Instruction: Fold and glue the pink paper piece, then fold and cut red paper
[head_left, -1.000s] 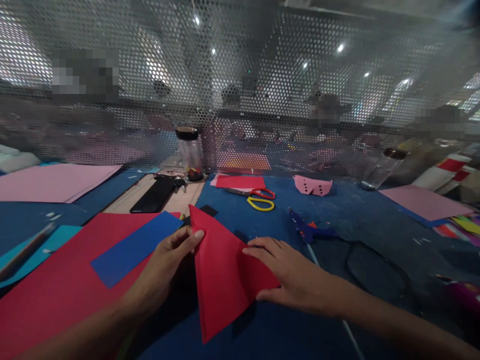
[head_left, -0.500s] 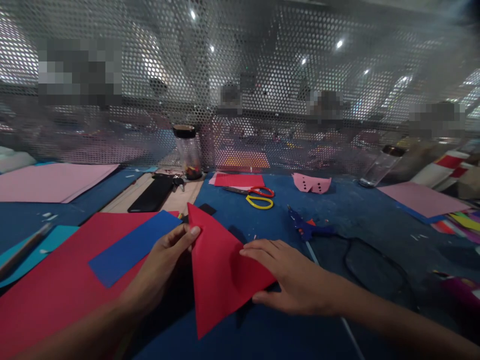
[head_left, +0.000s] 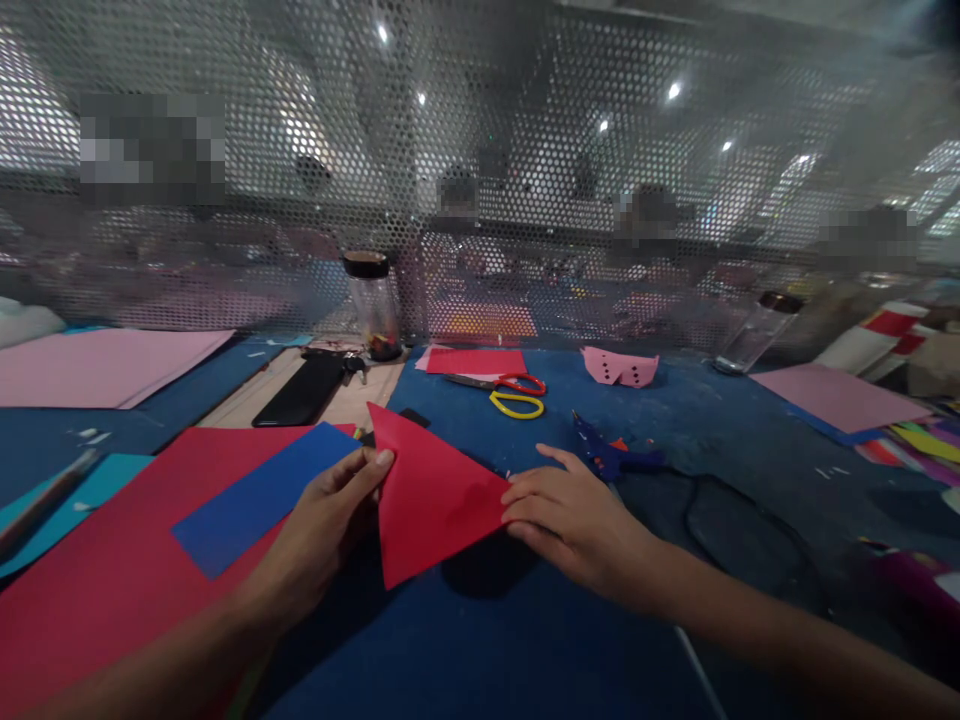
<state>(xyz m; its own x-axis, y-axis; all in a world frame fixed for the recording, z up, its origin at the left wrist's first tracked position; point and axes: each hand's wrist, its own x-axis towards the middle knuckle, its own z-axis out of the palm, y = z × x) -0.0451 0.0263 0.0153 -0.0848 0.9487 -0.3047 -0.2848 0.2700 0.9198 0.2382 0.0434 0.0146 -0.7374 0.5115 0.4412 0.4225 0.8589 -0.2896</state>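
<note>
A red paper triangle is raised off the blue table between both hands. My left hand pinches its left edge, thumb on top. My right hand grips its right corner with the fingers closed on the paper; the index finger sticks out. Under my left forearm lies a large red sheet with a blue paper strip on it.
Red-and-yellow scissors, a blue glue gun with its black cord, a pink folded paper piece, a black phone, a jar and pink sheets lie around. A perforated metal screen closes the far side.
The red triangle has been lifted and tilted up from lying flat. My right hand went from pressing flat on the paper to gripping its right corner.
</note>
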